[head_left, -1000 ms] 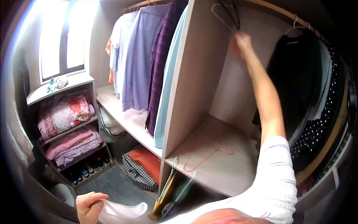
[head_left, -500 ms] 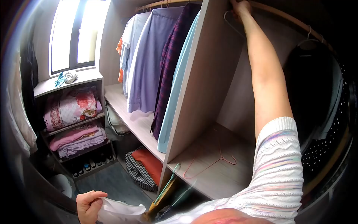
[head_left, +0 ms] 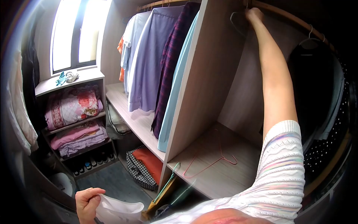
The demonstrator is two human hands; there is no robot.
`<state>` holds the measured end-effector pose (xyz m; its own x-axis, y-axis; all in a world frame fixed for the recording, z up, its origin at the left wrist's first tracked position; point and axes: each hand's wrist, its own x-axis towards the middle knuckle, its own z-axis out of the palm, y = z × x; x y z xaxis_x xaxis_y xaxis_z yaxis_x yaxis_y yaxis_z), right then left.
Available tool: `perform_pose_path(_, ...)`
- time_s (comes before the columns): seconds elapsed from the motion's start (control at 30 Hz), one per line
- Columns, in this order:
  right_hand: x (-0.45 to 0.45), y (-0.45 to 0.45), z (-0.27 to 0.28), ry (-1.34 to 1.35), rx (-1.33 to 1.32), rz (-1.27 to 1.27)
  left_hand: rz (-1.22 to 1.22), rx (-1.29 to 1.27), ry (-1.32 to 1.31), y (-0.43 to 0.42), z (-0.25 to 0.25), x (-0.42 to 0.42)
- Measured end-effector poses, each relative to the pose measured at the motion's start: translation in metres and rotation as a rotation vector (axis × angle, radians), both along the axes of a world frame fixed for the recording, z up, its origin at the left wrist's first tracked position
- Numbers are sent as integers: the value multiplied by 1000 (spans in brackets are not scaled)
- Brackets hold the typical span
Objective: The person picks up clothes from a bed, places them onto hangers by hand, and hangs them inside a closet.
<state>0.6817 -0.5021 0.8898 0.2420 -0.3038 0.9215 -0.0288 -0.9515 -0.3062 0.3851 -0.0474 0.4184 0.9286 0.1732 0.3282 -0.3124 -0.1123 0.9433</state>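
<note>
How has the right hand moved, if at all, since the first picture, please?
Yes, upward: the right hand was well below the wooden rail then, and is now up close to it.

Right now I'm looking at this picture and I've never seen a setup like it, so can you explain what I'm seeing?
No machine here: these are a person's bare hands, seen by a camera worn on the head, looking forward and down into a wardrobe. That is the only view.

The left hand, low in the picture, holds a white cloth in its fingers. The right hand reaches up near the rail, beside a pale hanger; whether it grips anything is unclear.

A pink hanger lies on the shelf below. Clothes hang on both sides of the upright panel.
</note>
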Motion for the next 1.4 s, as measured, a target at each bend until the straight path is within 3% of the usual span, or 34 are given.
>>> perform_pose_path(0.17,-23,-15,-10,-86,-259,-211,3,-14,5,-4,-1,8)
perform_pose_path(0.43,-33,-53,-4,-149,-341,-378,-77,-13,12,-11,-4,32)
perform_pose_path(0.77,-115,-80,-87,-288,-375,-392,-345,4,6,10,-21,72)
perform_pose_path(0.87,-169,-59,-176,-464,-365,-213,-421,21,-18,24,-29,79)
perform_pose_path(0.97,-211,-27,-304,-346,-93,187,-453,35,-13,41,-33,80)
perform_pose_path(1.03,-219,-1,-365,-163,428,583,-472,45,-1,55,-34,80)
perform_pose_path(1.07,-228,28,-377,-78,681,681,-488,58,5,61,-32,80)
perform_pose_path(1.2,-257,90,-408,92,1001,937,-519,131,49,82,-26,73)
perform_pose_path(1.33,-292,110,-428,15,1047,994,-494,204,23,95,-8,57)
perform_pose_path(1.4,-313,107,-443,-41,1029,1104,-511,295,-111,99,-2,49)
